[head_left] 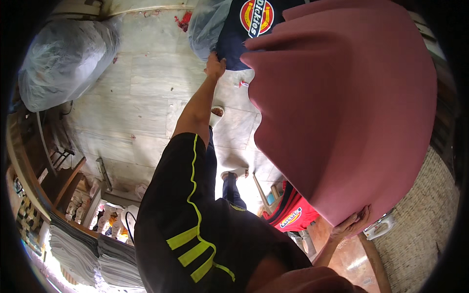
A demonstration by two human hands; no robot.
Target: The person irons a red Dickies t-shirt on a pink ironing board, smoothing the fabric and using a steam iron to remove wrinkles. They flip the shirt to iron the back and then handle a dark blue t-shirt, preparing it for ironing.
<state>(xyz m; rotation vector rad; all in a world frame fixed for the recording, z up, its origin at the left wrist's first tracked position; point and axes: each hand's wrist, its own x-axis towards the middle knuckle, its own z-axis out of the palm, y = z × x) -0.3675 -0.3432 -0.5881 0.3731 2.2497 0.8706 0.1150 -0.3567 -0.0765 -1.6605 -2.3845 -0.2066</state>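
Note:
A large sheet of dusty-pink fabric (pixel 351 112) spreads across the right side, its left edge wavy. My right hand (pixel 354 222) is closed on the sheet's near corner, fingers over the edge. With my left arm stretched far forward, my left hand (pixel 215 67) grips the edge of a navy fabric piece (pixel 237 46) bearing a round printed emblem. Part of that navy piece lies under the pink sheet. Beside it is a clear plastic bag (pixel 202 29). A red piece with a similar emblem (pixel 295 215) shows below the sheet, next to my body.
A big stuffed plastic bag (pixel 68 63) sits at the far left on the pale tiled floor (pixel 146 97). Stacks of grey cloth (pixel 73 249) lie at lower left by wooden shelving. A white-handled tool (pixel 380 227) rests beside my right hand, next to a rough woven surface (pixel 420 210).

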